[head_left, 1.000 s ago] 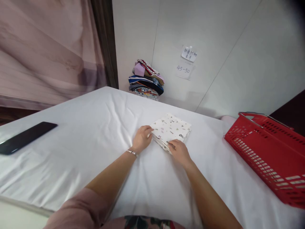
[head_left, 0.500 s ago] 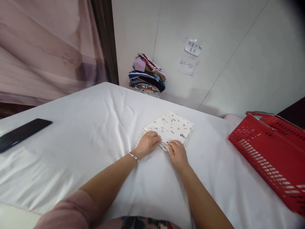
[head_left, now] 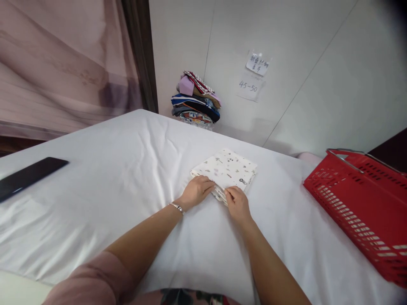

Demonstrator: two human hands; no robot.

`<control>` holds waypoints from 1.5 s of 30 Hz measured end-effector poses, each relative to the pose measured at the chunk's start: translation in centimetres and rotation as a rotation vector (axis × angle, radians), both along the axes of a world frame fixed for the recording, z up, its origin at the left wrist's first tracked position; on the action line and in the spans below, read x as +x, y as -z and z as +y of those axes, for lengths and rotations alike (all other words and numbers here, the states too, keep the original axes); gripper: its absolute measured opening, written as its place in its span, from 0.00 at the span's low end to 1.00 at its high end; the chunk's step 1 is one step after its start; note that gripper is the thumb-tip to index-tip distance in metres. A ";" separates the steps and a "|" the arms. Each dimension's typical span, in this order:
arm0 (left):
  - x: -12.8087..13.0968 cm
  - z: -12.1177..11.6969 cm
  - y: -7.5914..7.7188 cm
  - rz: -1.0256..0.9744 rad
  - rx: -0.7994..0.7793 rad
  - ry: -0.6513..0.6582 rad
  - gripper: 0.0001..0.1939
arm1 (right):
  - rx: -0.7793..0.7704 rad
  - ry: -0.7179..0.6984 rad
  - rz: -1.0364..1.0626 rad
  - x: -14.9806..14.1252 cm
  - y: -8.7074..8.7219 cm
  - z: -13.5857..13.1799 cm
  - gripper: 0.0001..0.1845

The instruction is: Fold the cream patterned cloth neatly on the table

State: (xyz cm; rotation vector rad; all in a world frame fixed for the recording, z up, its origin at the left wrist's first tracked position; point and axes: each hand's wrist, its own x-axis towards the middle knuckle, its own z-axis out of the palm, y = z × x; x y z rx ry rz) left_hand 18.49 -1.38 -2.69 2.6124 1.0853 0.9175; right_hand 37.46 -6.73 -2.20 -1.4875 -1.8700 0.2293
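Observation:
A white cloth with small printed figures (head_left: 227, 165) lies folded into a layered, roughly square stack on the white-covered table (head_left: 121, 190). At its near left edge, my left hand (head_left: 197, 190) has its fingers closed on the fabric. My right hand (head_left: 238, 203) pinches the near edge close to the front corner, a short way right of the left hand. Between the two hands the edges of several layers show. My fingertips are partly hidden by the hands themselves.
To the right stands a red plastic basket (head_left: 356, 207) with metal handles. A black phone-like slab (head_left: 28, 176) lies at the far left. Beyond the table's back edge rises a pile of folded textiles (head_left: 195, 101). Paper notes (head_left: 256, 65) hang on the wall; a pink curtain (head_left: 63, 63) hangs left.
The upper layers at the cloth's near edge are lifted slightly, so the gap between layers looks wider. Both hands have barely moved.

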 end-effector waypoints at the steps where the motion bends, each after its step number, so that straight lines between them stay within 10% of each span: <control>1: 0.0 0.0 0.0 0.001 -0.009 -0.013 0.17 | -0.001 0.005 -0.005 0.0 0.0 0.0 0.13; 14: 0.7 -0.3 -0.3 0.171 -0.170 -0.207 0.12 | 0.057 0.016 -0.083 -0.3 0.6 0.2 0.12; 45: 0.8 0.0 0.0 0.074 0.007 -0.136 0.14 | 0.019 0.010 -0.333 -0.6 0.3 -0.2 0.12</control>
